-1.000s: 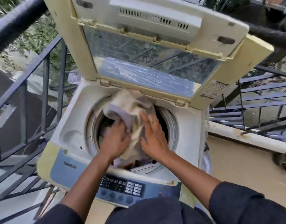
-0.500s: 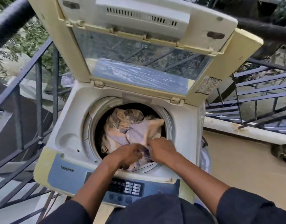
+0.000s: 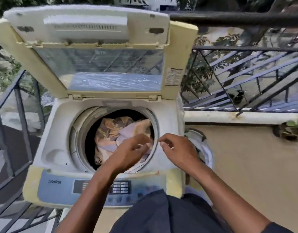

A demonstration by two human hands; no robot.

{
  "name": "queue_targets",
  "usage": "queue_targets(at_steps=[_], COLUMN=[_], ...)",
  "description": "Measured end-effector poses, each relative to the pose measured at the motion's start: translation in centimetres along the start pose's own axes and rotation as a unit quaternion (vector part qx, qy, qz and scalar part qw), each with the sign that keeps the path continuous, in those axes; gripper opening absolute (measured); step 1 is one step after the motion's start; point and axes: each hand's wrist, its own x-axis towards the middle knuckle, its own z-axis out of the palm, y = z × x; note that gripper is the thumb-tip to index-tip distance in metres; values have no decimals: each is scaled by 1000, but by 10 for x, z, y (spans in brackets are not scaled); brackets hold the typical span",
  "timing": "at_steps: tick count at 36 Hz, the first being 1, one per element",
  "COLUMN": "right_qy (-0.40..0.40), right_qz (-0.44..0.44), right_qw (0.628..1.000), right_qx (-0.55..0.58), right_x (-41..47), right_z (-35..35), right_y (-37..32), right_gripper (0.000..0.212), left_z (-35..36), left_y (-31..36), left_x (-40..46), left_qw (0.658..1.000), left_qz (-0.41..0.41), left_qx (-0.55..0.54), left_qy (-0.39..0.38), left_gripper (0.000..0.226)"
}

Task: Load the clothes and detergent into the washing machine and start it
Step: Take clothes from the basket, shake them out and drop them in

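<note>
Clothes (image 3: 118, 135) in drum at frame centre: soft, light, floppy; grab a bunched fold. Left hand (image 3: 129, 153) and right hand (image 3: 177, 148) loosely curled, both empty.

A: Drum mouth (image 3: 81, 132) wide open on the left, dark gap beside the clothes (image 3: 114, 132).
B: Raised lid (image 3: 94, 64) walls off the back. Left hand (image 3: 128, 151) covers the near-right rim; railing (image 3: 22, 101) hems the left.
</note>
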Motion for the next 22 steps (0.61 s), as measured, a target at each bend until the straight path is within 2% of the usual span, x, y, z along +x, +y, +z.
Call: queue_targets(at_steps=[4,11,15,22], right_qy=[47,81,91,17], right_qz=[50,108,166,262], right_qw=[995,987,978,963], right_qx=[75,87,93,64], right_x=[-17,-23,-13,20], right_z=[-25,-58,-67,-46], right_y=[35,108,155,261], right_gripper=[12,12,14,19], left_z=[23,86,132,232], left_y=[37,79,86,67], left_x=[10,51,82,151], left_qw=[999,995,991,978], left_qz=[47,61,33,-101], left_qx=[4,-71,-121,-180], left_qy=[2,-25,-36,-16], left_gripper=[19,14,18,15])
